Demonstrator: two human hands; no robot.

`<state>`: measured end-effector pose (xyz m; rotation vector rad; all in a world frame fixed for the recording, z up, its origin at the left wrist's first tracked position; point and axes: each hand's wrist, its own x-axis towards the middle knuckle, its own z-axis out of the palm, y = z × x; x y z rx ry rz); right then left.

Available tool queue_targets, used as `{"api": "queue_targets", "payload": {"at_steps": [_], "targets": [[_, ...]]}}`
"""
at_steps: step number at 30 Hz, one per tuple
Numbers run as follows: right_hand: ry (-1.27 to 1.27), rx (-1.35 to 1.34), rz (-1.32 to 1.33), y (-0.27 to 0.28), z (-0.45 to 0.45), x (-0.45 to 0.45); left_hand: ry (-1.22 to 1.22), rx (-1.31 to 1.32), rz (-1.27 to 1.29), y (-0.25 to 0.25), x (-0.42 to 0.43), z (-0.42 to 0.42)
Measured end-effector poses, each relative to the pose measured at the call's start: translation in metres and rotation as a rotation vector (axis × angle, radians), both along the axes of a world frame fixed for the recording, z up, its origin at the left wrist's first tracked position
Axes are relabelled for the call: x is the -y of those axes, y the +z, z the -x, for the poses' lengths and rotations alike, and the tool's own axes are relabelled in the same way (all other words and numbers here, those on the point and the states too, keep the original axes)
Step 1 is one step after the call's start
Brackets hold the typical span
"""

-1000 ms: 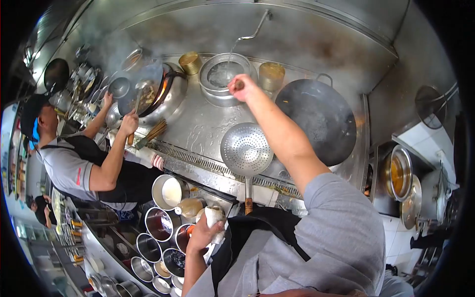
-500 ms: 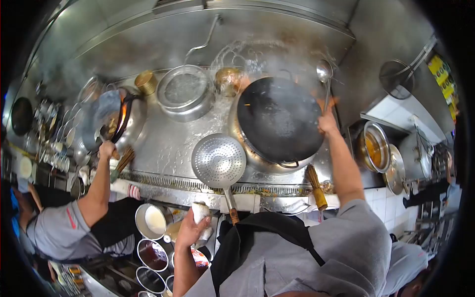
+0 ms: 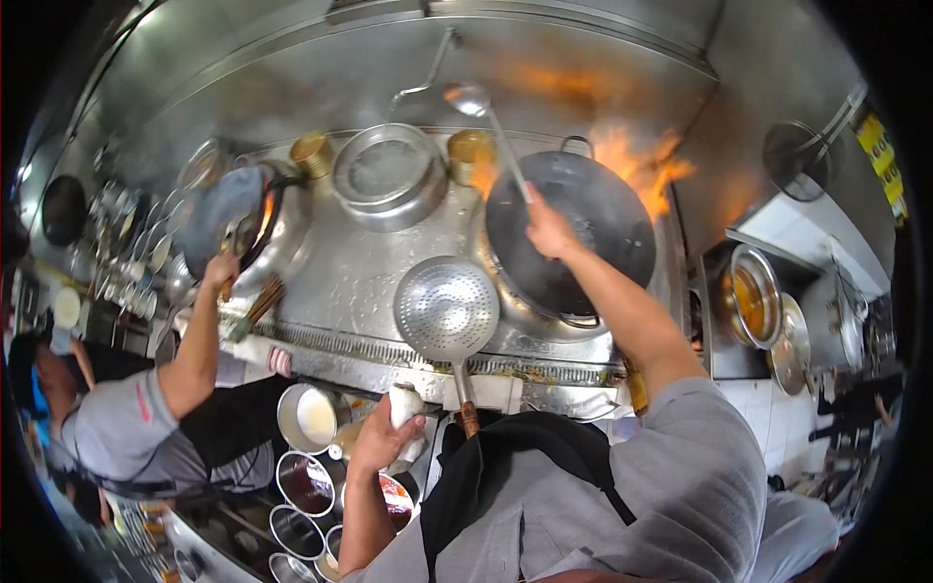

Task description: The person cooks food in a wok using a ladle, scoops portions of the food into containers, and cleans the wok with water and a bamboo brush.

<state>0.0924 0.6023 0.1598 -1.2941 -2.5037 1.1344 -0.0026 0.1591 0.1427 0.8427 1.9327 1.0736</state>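
Note:
My right hand grips the handle of a long ladle, above the far left part of a black wok. The ladle's bowl is up and to the left, near the back wall. Steam rises from the wok, and orange flames flare behind its right rim. Close to my body, my left hand is closed around a bunched white cloth. Between my hands lies a perforated metal skimmer, its wooden handle pointing toward me.
Metal pots with liquids and sauces stand below left. At left, a co-worker's hand works at another wok. A lidded pot and a brass-coloured container stand at the back. At right are a bowl of orange liquid and a strainer.
My right hand has swung the ladle from the wok's right side to its left, over the wok. Flames have grown behind the wok. My left hand keeps the cloth; the view has shifted slightly.

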Motion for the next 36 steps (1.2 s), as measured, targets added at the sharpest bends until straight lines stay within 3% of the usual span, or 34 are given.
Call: {"api": "queue_targets", "payload": {"at_steps": [2, 4, 7, 8, 10, 12, 14, 17, 24, 26, 28, 30, 32, 36], "targets": [[0.125, 0.006, -0.015, -0.021, 0.062, 0.012, 0.125, 0.104, 0.043, 0.001, 0.015, -0.011], [0.196, -0.017, -0.116, -0.076, 0.125, 0.022, 0.157, 0.031, 0.078, -0.002, 0.034, -0.021], [0.122, -0.134, -0.136, -0.124, 0.215, 0.045, 0.212, -0.027, 0.046, 0.014, 0.056, -0.045], [0.162, -0.296, 0.432, -0.142, 0.255, 0.031, 0.235, -0.034, 0.048, 0.019, 0.061, -0.052], [-0.266, -0.631, 1.513, -0.097, 0.285, 0.034, 0.344, 0.056, 0.09, 0.035, 0.068, -0.072], [-0.215, -0.976, 1.849, -0.052, 0.259, 0.044, 0.389, 0.11, 0.075, 0.032, 0.076, -0.081], [-0.197, -0.963, 1.88, -0.05, 0.237, 0.043, 0.334, 0.114, 0.106, 0.02, 0.082, -0.083], [0.082, -0.995, 2.099, -0.047, 0.182, 0.027, 0.279, 0.127, 0.062, 0.018, 0.063, -0.078], [0.145, -1.07, 1.777, 0.043, -0.029, 0.015, -0.017, 0.071, -0.217, -0.03, -0.031, -0.047], [0.105, -1.027, 1.676, 0.065, -0.083, 0.009, 0.041, 0.398, -0.129, -0.045, -0.067, -0.046], [-0.001, -1.008, 1.557, 0.083, -0.127, 0.014, -0.028, 0.486, -0.12, -0.037, -0.105, -0.053], [-0.214, -0.91, 1.447, 0.091, -0.165, 0.017, -0.05, 0.447, -0.083, -0.053, -0.138, -0.066], [-0.275, -0.898, 1.439, 0.089, -0.204, 0.013, -0.101, 0.435, 0.04, -0.031, -0.164, -0.086], [-0.458, -0.819, 1.386, 0.068, -0.281, 0.024, -0.083, 0.507, -0.121, -0.055, -0.183, -0.129]]}}
